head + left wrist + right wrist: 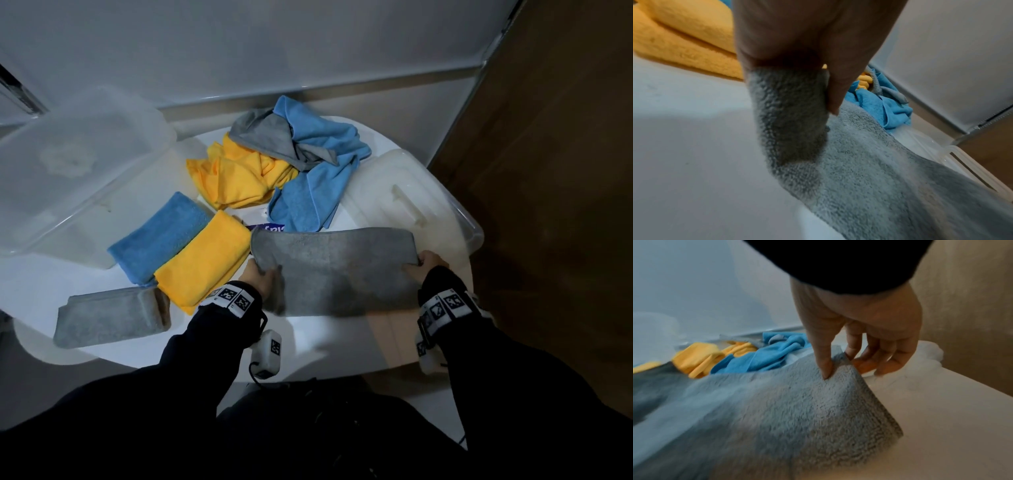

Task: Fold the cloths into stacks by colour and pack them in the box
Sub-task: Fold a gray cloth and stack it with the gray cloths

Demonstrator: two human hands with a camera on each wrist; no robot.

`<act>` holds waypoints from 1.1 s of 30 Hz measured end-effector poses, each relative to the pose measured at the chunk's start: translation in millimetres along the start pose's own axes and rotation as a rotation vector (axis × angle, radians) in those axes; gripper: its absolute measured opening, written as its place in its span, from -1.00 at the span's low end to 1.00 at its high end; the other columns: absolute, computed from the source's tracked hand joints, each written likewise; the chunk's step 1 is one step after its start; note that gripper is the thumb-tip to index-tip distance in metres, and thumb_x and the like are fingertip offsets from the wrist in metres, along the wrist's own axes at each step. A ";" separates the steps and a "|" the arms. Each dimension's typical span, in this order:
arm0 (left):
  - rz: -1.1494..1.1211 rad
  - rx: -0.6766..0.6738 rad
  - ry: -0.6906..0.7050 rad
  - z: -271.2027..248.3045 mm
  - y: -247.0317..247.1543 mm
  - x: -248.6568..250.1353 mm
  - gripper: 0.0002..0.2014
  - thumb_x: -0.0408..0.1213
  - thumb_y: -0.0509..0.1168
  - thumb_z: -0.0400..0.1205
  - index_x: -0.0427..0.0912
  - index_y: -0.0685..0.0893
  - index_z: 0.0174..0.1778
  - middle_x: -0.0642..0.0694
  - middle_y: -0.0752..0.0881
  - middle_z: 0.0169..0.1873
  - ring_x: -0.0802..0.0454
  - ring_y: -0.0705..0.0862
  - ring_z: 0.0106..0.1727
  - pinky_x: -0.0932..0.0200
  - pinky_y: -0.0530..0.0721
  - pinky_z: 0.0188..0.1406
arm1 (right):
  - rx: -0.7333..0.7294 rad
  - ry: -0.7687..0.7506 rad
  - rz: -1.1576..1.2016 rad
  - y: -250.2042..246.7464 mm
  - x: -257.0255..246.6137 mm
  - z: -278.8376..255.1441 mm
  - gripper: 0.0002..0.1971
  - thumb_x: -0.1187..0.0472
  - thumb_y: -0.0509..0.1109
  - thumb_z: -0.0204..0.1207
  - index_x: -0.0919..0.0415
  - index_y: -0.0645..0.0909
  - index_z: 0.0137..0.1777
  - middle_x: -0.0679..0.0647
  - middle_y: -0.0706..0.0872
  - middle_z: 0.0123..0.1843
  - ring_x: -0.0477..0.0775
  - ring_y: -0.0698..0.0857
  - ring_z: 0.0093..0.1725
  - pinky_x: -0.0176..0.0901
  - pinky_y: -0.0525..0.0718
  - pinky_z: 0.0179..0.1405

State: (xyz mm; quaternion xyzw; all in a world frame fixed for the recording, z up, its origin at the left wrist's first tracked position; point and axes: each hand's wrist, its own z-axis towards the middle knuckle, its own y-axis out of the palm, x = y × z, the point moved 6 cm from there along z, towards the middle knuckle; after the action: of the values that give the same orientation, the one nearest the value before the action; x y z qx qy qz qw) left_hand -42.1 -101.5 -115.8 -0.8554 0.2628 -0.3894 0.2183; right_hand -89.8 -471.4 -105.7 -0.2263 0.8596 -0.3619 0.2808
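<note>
A grey cloth (339,270) is stretched between my two hands above the white table (308,335). My left hand (258,274) grips its left end; up close, that grey cloth (859,170) hangs bunched from the left hand (797,48). My right hand (423,265) pinches the right corner, and the right wrist view has the thumb on top of the grey cloth (787,410) held by the right hand (859,331). Folded cloths lie at the left: blue (159,236), yellow (205,257), grey (109,317). A loose pile of yellow (239,176), grey (267,137) and blue (318,164) cloths lies behind.
A clear plastic box (68,171) stands at the back left of the table. Its translucent lid (411,202) lies at the right, near the table's edge. A grey wall panel runs behind; brown floor shows on the right.
</note>
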 end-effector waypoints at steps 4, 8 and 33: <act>0.033 -0.069 0.077 -4.8 6.1 16.1 -0.36 -0.02 0.44 0.51 -0.17 0.42 0.46 -0.20 0.59 0.36 -0.21 0.56 0.35 -0.03 0.50 0.37 | -0.060 -0.073 0.283 -24.5 15.8 9.7 -0.67 0.04 0.43 0.51 0.21 0.55 0.16 0.29 0.65 0.21 0.32 0.62 0.21 0.12 0.55 0.29; 0.316 -0.223 -0.114 -5.2 12.8 -1.0 -0.13 0.06 0.60 0.27 -0.22 0.38 0.40 -0.21 0.58 0.29 -0.23 0.59 0.28 -0.07 0.61 0.25 | -0.184 -0.018 0.557 -33.7 40.1 5.4 -0.56 0.12 0.50 0.44 0.08 0.48 0.29 0.28 0.60 0.34 0.36 0.61 0.28 0.32 0.54 0.35; -0.146 -0.330 0.025 -28.8 18.8 -22.6 -0.42 -0.44 0.46 0.49 -0.08 0.30 0.32 -0.14 0.64 -0.13 -0.21 0.70 -0.09 -0.26 0.77 -0.16 | -0.300 -0.228 -0.069 93.6 -46.4 -55.9 -0.15 -0.03 0.53 0.25 0.08 0.22 0.52 0.17 0.63 0.30 0.25 0.65 0.22 0.07 0.61 0.25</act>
State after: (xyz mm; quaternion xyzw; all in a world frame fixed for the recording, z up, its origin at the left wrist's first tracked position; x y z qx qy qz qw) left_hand -82.5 -106.8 -121.8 -0.8916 0.2629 -0.3662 0.0427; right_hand -109.1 -356.8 -128.5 -0.3346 0.8583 -0.2109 0.3270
